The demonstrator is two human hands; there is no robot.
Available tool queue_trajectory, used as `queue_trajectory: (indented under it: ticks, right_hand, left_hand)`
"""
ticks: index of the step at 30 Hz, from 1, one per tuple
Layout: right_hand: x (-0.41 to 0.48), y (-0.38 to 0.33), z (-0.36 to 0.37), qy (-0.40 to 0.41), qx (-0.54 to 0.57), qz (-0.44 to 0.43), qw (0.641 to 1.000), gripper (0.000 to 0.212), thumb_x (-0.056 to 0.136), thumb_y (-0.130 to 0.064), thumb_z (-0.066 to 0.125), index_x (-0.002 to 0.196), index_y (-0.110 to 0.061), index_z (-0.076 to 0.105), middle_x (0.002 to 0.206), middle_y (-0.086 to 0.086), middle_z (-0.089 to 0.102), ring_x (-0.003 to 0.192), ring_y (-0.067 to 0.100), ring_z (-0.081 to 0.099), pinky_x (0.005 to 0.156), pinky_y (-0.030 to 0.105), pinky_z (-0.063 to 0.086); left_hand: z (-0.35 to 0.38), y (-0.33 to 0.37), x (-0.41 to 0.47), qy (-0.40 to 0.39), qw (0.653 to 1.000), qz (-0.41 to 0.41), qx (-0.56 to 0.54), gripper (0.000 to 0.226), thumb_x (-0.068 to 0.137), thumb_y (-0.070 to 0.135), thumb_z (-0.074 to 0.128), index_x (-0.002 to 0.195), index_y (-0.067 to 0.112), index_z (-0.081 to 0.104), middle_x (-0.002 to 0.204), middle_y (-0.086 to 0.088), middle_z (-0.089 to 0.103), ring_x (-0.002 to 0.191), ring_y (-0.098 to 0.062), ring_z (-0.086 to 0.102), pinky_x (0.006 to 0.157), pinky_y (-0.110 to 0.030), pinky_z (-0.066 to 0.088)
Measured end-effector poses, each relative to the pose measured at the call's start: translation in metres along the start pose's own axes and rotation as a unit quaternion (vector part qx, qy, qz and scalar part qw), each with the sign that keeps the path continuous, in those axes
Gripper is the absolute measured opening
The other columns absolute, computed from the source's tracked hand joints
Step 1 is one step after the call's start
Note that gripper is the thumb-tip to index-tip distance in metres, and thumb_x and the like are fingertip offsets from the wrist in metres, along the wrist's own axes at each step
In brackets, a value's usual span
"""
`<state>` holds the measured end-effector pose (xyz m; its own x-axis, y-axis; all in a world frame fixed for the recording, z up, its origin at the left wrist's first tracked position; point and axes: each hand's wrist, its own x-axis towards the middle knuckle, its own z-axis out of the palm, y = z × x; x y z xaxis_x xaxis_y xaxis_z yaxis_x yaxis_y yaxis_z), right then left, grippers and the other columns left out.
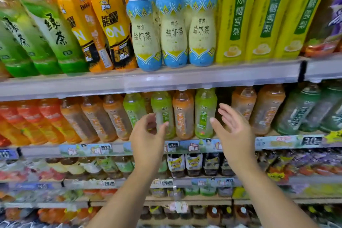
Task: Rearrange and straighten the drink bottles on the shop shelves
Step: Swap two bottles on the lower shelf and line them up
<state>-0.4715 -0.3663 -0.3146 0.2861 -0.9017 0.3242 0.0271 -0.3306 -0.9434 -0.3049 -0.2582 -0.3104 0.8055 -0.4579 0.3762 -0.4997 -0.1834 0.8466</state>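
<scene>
On the second shelf stand tea bottles: a green-labelled bottle (162, 111), an orange-labelled one (183, 114) and another green one (205, 113). My left hand (148, 139) hovers in front of the first green bottle, fingers curled and apart, holding nothing. My right hand (231, 131) is raised with its palm facing left and fingers spread, just right of the second green bottle, touching nothing. A dark gap (224, 102) lies behind my right hand, between that bottle and the orange bottles (244, 103) further right.
The top shelf carries green tea bottles (53, 29), orange energy drinks (111, 26), blue-and-cream milk tea bottles (173, 26) and yellow pear drink bottles (238, 16). A grey shelf edge (148, 81) juts out above my hands. Price tags (194, 146) line the rail below; lower shelves hold more bottles.
</scene>
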Motion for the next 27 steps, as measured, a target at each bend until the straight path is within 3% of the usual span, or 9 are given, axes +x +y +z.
queue_trajectory:
  ticks: [5, 8, 11, 14, 20, 23, 27]
  right_hand:
    - [0.008, 0.010, 0.012, 0.020, -0.004, -0.019, 1.000, 0.046, 0.084, -0.029, 0.074, 0.117, -0.055, 0.057, 0.125, -0.028, 0.056, 0.113, -0.022, 0.050, 0.096, 0.008, 0.041]
    - [0.023, 0.014, 0.021, 0.050, -0.013, -0.027, 0.998, 0.055, 0.084, -0.026, 0.075, 0.132, -0.040, 0.054, 0.134, -0.017, 0.054, 0.121, -0.006, 0.051, 0.105, 0.023, 0.039]
    - [0.035, 0.016, 0.029, 0.056, -0.024, -0.029, 0.998, 0.060, 0.084, -0.026, 0.075, 0.137, -0.035, 0.050, 0.143, -0.006, 0.053, 0.130, 0.010, 0.050, 0.102, 0.020, 0.036]
    - [0.042, 0.019, 0.037, 0.062, -0.041, -0.008, 0.997, 0.064, 0.082, -0.029, 0.076, 0.139, -0.034, 0.048, 0.145, 0.000, 0.053, 0.129, 0.015, 0.051, 0.099, 0.020, 0.036]
    - [0.044, 0.018, 0.043, 0.061, -0.051, 0.013, 0.997, 0.069, 0.078, -0.029, 0.079, 0.139, -0.033, 0.048, 0.136, -0.002, 0.060, 0.125, 0.016, 0.057, 0.106, 0.032, 0.043]
    - [0.044, 0.016, 0.042, 0.061, -0.059, 0.018, 0.996, 0.070, 0.076, -0.031, 0.080, 0.138, -0.034, 0.047, 0.134, -0.003, 0.062, 0.122, 0.016, 0.059, 0.106, 0.042, 0.046]
    - [0.041, 0.009, 0.045, 0.056, -0.063, 0.027, 0.996, 0.071, 0.077, -0.028, 0.081, 0.140, -0.031, 0.047, 0.139, -0.001, 0.058, 0.125, 0.015, 0.055, 0.106, 0.035, 0.044]
  left_hand:
    - [-0.032, -0.016, 0.027, 0.115, 0.993, -0.015, 0.013, 0.036, 0.079, 0.035, 0.076, 0.108, 0.020, 0.061, 0.102, 0.008, 0.055, 0.093, -0.007, 0.053, 0.083, -0.022, 0.042]
    - [-0.045, -0.015, 0.045, 0.140, 0.990, 0.005, 0.024, 0.029, 0.079, 0.036, 0.075, 0.103, 0.032, 0.060, 0.107, 0.012, 0.050, 0.099, -0.002, 0.048, 0.087, -0.019, 0.035]
    - [-0.048, -0.011, 0.057, 0.138, 0.990, 0.008, 0.036, 0.049, 0.079, 0.041, 0.075, 0.122, 0.023, 0.058, 0.113, 0.015, 0.051, 0.099, 0.002, 0.045, 0.087, -0.019, 0.037]
    - [-0.048, -0.007, 0.065, 0.123, 0.991, 0.006, 0.047, 0.057, 0.078, 0.039, 0.076, 0.126, 0.016, 0.057, 0.121, 0.003, 0.058, 0.104, -0.009, 0.051, 0.091, -0.027, 0.042]
    - [-0.042, 0.003, 0.074, 0.105, 0.990, 0.031, 0.086, 0.049, 0.075, 0.036, 0.079, 0.115, 0.013, 0.062, 0.101, 0.001, 0.057, 0.101, -0.026, 0.057, 0.088, -0.039, 0.049]
    - [-0.040, 0.003, 0.078, 0.094, 0.988, 0.046, 0.117, 0.049, 0.075, 0.033, 0.080, 0.115, 0.011, 0.063, 0.107, -0.007, 0.064, 0.104, -0.029, 0.055, 0.090, -0.040, 0.046]
    - [-0.038, -0.001, 0.083, 0.089, 0.978, 0.053, 0.180, 0.048, 0.075, 0.036, 0.079, 0.109, 0.004, 0.065, 0.105, -0.016, 0.067, 0.104, -0.036, 0.051, 0.089, -0.041, 0.041]
